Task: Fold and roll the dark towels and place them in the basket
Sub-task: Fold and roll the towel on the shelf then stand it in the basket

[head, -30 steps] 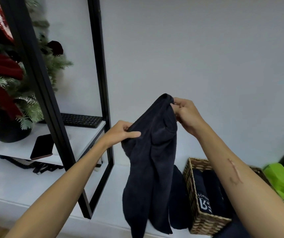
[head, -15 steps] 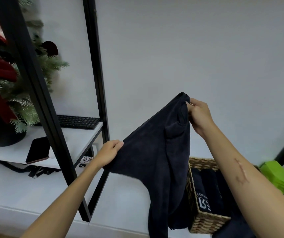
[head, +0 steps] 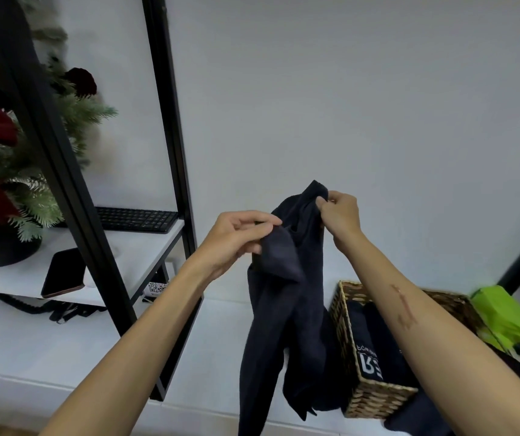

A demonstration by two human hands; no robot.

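A dark navy towel [head: 287, 325] hangs in the air in front of me, bunched and drooping below my hands. My left hand [head: 236, 237] pinches one upper edge of it, and my right hand [head: 340, 215] pinches the top corner a little higher and to the right. Low on the right stands a woven wicker basket [head: 375, 394] on the white surface. Rolled dark towels [head: 378, 341] sit inside it, one with white lettering. My right forearm crosses over the basket's top.
A black metal shelf frame [head: 170, 127] stands at left with a white shelf [head: 145, 247] carrying a keyboard [head: 136, 219], a phone [head: 63, 273] and a decorated fir tree [head: 16, 152]. A lime-green bag [head: 504, 316] lies right of the basket. More dark cloth [head: 416, 420] lies at the basket's foot.
My left hand has come up and rightward, bringing its edge of the towel close to my right hand. The towel, spread wide half a second ago, now hangs bunched and narrow.
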